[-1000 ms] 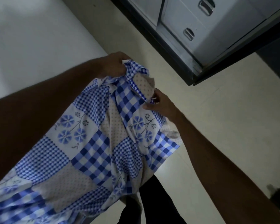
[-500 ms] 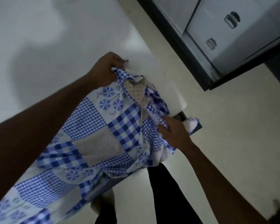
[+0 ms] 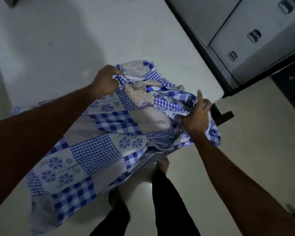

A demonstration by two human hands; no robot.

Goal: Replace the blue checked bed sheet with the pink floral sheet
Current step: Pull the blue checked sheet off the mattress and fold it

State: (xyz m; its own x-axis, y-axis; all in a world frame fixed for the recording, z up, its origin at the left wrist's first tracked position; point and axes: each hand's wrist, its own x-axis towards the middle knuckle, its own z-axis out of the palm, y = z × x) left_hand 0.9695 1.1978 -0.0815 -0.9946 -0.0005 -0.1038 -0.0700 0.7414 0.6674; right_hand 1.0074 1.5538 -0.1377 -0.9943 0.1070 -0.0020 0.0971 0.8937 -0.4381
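Observation:
The blue checked bed sheet (image 3: 106, 143), a patchwork of blue checks, blue flowers and dotted beige squares, lies bunched over the near corner of the bare white mattress (image 3: 61, 45) and hangs down toward the floor. My left hand (image 3: 106, 81) grips a gathered fold at the sheet's far edge. My right hand (image 3: 197, 116) clutches another bunch of the same sheet at the mattress corner, its thumb sticking up. No pink floral sheet is in view.
A grey metal cabinet (image 3: 255, 36) with recessed handles stands close along the mattress's right side. A dark bed frame end (image 3: 223, 115) shows below the corner. Pale tiled floor (image 3: 255, 143) lies to the right; my legs and bare feet (image 3: 162, 166) stand by the bed.
Both hands have lowered the bunched sheet from the air down onto the mattress corner. The right hand has moved right and down, taking a new hold on the cloth.

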